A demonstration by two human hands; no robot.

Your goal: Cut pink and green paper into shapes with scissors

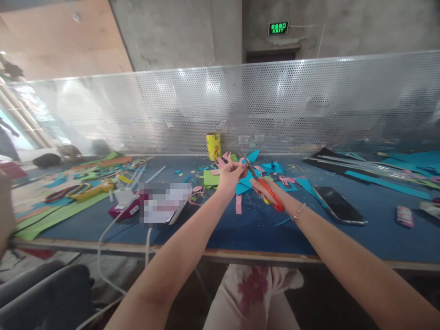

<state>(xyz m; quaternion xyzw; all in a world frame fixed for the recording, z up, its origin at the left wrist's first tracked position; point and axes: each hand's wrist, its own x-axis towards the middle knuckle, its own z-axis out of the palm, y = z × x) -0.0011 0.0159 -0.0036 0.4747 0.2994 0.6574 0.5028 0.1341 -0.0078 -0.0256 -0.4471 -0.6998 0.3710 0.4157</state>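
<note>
My right hand (261, 188) is closed around a pair of scissors with orange-red handles (275, 200). Their blades point up and to the left, close to the fingertips of my other hand. With fingers pinched, my left hand (231, 176) holds a small piece of pink paper (242, 161) by the blades. Whether the blades touch the paper I cannot tell. Beneath and around both hands lie blue paper scraps (244, 188), a green paper piece (210, 178) and a pink strip (239, 205).
A yellow roll (213, 146) stands before the perforated metal screen (185, 105). Right of my hands lies a black phone (338, 204). To the left are a purple power strip (129, 210) with white cables, a blurred-out white item (167, 204), and a yellow-handled tool (91, 191) on coloured sheets.
</note>
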